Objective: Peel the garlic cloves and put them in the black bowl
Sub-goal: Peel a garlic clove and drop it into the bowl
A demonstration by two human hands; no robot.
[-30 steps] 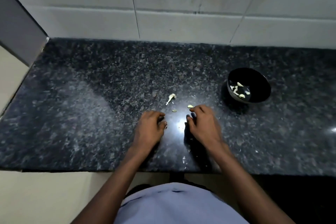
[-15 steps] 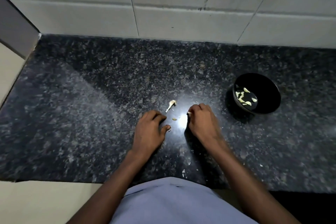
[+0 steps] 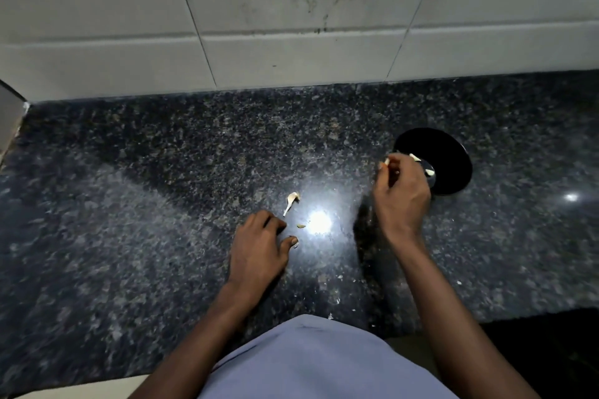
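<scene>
The black bowl [image 3: 450, 168] stands on the dark granite counter [image 3: 129, 204] at the right, with peeled cloves [image 3: 429, 172] showing inside it. My right hand [image 3: 400, 194] is raised at the bowl's left rim and pinches a small pale garlic clove [image 3: 386, 161] in its fingertips. My left hand [image 3: 259, 249] rests on the counter with its fingers curled; a tiny pale scrap [image 3: 295, 243] lies at its thumb tip. A piece of garlic skin with a stem [image 3: 290, 201] lies just beyond the left hand.
Small skin flakes [image 3: 300, 225] dot the counter around a bright light reflection [image 3: 319, 220]. A stained white tiled wall [image 3: 291, 26] runs along the back. The counter's front edge is near my body, and its left end stops at a grey wall panel [image 3: 9, 120].
My right hand has lifted off the counter and moved right to the bowl's rim, carrying a clove. The left hand has stayed in place. The camera has shifted.
</scene>
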